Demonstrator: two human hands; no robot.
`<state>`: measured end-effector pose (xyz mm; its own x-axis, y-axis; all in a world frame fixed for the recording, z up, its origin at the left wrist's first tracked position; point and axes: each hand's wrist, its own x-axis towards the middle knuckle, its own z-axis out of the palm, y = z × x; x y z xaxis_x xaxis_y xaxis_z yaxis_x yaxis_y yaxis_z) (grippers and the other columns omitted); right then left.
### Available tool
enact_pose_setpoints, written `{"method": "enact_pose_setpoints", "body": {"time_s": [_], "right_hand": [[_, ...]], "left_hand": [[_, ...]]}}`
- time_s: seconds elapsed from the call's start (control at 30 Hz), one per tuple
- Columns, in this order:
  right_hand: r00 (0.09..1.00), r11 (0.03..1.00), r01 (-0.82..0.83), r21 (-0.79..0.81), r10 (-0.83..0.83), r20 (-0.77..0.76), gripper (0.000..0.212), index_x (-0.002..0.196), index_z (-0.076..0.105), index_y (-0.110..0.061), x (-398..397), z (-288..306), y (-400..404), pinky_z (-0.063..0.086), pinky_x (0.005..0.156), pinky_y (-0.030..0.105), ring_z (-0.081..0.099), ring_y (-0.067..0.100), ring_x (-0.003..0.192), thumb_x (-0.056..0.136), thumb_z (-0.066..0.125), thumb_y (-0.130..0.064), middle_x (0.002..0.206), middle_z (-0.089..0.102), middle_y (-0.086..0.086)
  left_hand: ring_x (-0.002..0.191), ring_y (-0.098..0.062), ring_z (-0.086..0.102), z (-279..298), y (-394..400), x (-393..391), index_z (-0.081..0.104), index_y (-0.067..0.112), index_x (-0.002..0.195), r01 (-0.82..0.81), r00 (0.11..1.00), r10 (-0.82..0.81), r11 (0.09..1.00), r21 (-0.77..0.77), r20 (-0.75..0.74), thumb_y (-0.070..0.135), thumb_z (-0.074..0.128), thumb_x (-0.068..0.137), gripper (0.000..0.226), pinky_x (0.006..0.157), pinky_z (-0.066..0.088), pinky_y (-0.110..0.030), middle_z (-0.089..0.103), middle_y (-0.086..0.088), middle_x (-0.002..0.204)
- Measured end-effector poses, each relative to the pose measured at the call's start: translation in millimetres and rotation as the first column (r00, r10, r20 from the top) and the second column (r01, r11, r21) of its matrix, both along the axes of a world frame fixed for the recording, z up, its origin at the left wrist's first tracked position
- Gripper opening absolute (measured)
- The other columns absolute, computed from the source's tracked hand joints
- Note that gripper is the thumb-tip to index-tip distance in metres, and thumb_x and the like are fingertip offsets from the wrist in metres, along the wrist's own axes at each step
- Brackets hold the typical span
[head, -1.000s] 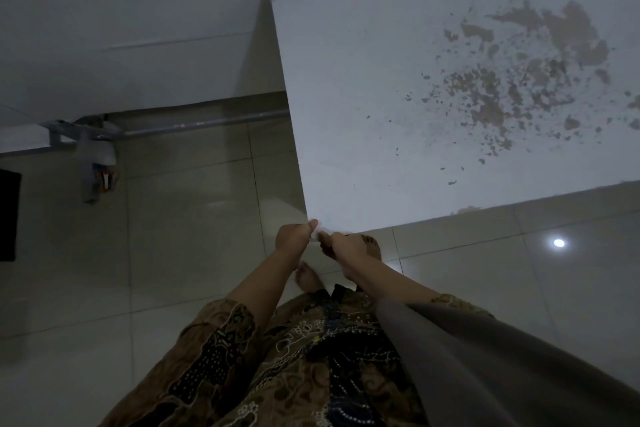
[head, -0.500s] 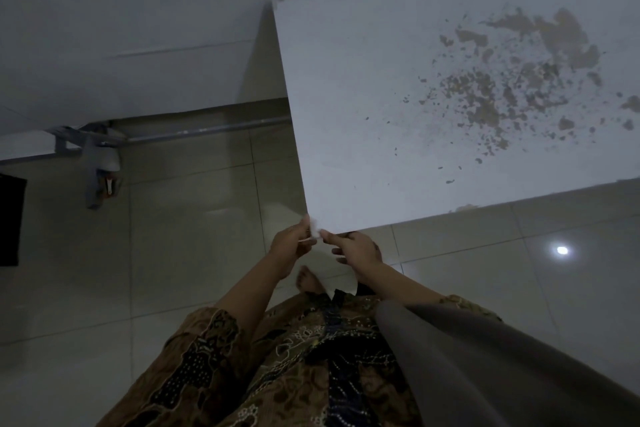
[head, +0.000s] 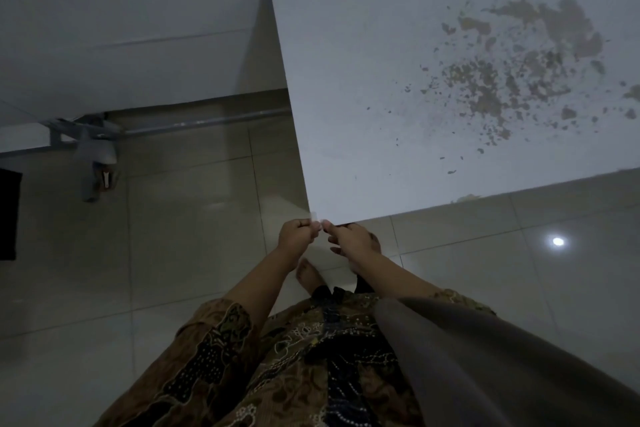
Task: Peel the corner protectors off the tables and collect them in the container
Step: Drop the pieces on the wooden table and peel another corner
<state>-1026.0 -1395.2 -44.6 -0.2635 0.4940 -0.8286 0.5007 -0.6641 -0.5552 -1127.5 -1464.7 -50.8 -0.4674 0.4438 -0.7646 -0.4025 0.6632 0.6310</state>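
At the near corner of the tabletop (head: 398,87), the left hand (head: 296,236) and right hand (head: 349,239) pinch a pale corner protector (head: 317,218) between their fingers; a hasty pull could tear it, leaving residue.

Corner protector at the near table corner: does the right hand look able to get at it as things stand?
Probably yes. The right hand is already at the table corner, fingertips meeting the small white corner protector, which the left hand pinches too. Nothing lies between them.
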Motion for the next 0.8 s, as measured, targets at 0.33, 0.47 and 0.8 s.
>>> {"method": "enact_pose_setpoints", "body": {"time_s": [0.33, 0.47, 0.8], "right_hand": [[0.992, 0.982, -0.065, 0.176, 0.044, 0.118, 0.03, 0.093, 0.07, -0.011, -0.7, -3.3, -8.2, 0.058, 0.08, 0.043, 0.068, 0.026, 0.088, 0.086, 0.07, -0.04, 0.096, 0.073, 0.011], [1.0, 0.998, 0.014, 0.054, -0.014, -0.001, 0.042, 0.109, 0.066, -0.005, 6.8, 1.8, -5.9, 0.054, 0.068, 0.026, 0.067, 0.014, 0.088, 0.085, 0.072, -0.038, 0.102, 0.069, 0.003], [0.998, 0.999, 0.041, 0.023, -0.04, -0.044, 0.039, 0.114, 0.062, -0.007, 3.4, -1.3, -10.3, 0.056, 0.076, 0.032, 0.068, 0.019, 0.093, 0.086, 0.071, -0.033, 0.112, 0.069, 0.007]], "left_hand": [[0.103, -0.025, 0.063, 2.0, -0.4, -7.2, 0.067, -0.002, 0.111, -0.016, 0.998, 0.018, 0.999, -0.035, 0.062, 0.015, 0.068, 0.086, 0.03, 0.09, 0.05, -0.031, 0.068, -0.014, 0.11], [0.101, -0.016, 0.063, 4.4, -1.2, -19.8, 0.065, 0.002, 0.107, -0.09, 0.97, 0.065, 0.991, 0.097, 0.232, 0.012, 0.066, 0.088, 0.021, 0.081, 0.048, -0.019, 0.066, -0.009, 0.116], [0.098, -0.027, 0.063, -4.7, 17.5, -20.7, 0.065, 0.0, 0.097, -0.077, 0.993, 0.08, 0.996, -0.041, 0.082, 0.012, 0.068, 0.087, 0.016, 0.092, 0.052, -0.035, 0.066, -0.015, 0.102]]}}
